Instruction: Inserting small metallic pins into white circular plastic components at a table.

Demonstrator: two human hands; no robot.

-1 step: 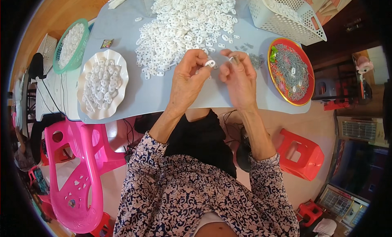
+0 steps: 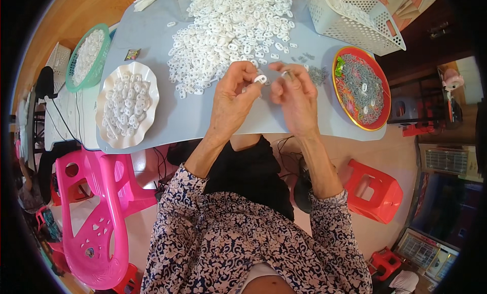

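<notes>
My left hand point(image 2: 232, 100) pinches a small white plastic oval piece point(image 2: 260, 79) between thumb and fingertips, just above the grey table point(image 2: 177, 124). My right hand point(image 2: 295, 99) is close beside it, fingers closed on a small grey metal piece point(image 2: 287, 73). The two hands almost touch at the fingertips. Right behind them lies a big heap of white plastic pieces point(image 2: 233, 30). Several loose grey metal pieces point(image 2: 317, 75) lie just right of my right hand.
A red plate point(image 2: 383, 109) of grey metal pieces sits at the right. At the left are a white scalloped plate point(image 2: 103, 99) and a green basket point(image 2: 104, 33), both holding white pieces. A white basket point(image 2: 355, 17) stands at the back right. Below are a pink chair point(image 2: 96, 213) and a red stool point(image 2: 375, 190).
</notes>
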